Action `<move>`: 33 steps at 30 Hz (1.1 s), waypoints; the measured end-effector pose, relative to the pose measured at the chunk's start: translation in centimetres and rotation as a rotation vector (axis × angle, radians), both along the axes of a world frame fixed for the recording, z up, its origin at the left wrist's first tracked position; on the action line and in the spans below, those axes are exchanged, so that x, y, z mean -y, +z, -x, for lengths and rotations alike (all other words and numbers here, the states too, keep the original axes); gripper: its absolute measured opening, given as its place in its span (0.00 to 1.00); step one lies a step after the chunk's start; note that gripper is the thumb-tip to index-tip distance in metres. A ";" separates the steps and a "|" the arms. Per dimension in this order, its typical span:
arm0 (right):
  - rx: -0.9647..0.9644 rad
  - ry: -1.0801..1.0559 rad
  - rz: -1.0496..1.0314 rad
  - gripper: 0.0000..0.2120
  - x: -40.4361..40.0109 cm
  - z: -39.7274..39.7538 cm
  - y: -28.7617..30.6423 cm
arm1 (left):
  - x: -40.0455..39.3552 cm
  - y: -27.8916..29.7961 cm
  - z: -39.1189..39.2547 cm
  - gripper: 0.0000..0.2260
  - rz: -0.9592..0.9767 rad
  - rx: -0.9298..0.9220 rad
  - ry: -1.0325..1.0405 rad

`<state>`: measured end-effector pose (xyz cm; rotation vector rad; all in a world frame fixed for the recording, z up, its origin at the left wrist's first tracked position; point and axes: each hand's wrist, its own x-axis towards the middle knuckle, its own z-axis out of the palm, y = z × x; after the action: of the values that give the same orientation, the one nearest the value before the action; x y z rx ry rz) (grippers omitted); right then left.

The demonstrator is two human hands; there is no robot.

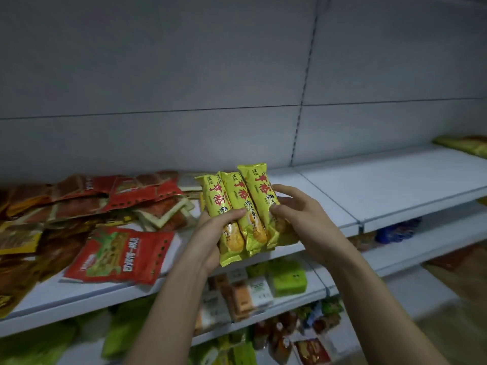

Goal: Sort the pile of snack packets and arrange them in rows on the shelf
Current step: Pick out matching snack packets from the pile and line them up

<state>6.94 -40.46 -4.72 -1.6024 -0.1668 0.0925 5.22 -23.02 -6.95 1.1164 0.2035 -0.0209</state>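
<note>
Snack packets (87, 219) heaped loose at shelf (395, 180) left, unsorted. Left hand (210, 233) cupping three yellow packets (245, 212) from beneath, thumb over the front, keeping them squared side by side. Right hand (303, 217) gripping their right edge, probably steadying the bundle above bare shelf.

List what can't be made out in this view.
- Head view: backs and lower ends of the yellow packets, covered by the left hand and right hand.
- How many yellow packets are held: three show; any behind are hidden.
- Pile: cut off by the left edge, lower packets buried.
- Lower shelves: goods blurred, partly behind the arms.
- Far packets: dark, cut by the right edge.
</note>
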 end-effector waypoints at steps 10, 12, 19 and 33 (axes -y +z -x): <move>-0.042 -0.226 -0.034 0.16 17.6 -4.0 -0.5 | 17.3 -0.3 -9.0 0.17 -0.001 -0.059 -0.289; -0.047 -0.264 -0.036 0.16 20.6 -5.4 -0.5 | 20.4 -0.6 -11.3 0.17 0.016 -0.056 -0.330; -0.065 -0.420 -0.024 0.15 32.9 -12.4 -0.8 | 33.2 -2.5 -20.8 0.27 0.054 -0.023 -0.468; -0.085 -0.625 0.064 0.09 55.9 -26.8 -0.9 | 58.5 -2.2 -38.2 0.20 0.104 -0.088 -0.673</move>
<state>33.79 -96.40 -5.67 -1.6448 0.4074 -0.3200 43.40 -81.56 -9.14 1.0381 -0.1019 -0.6733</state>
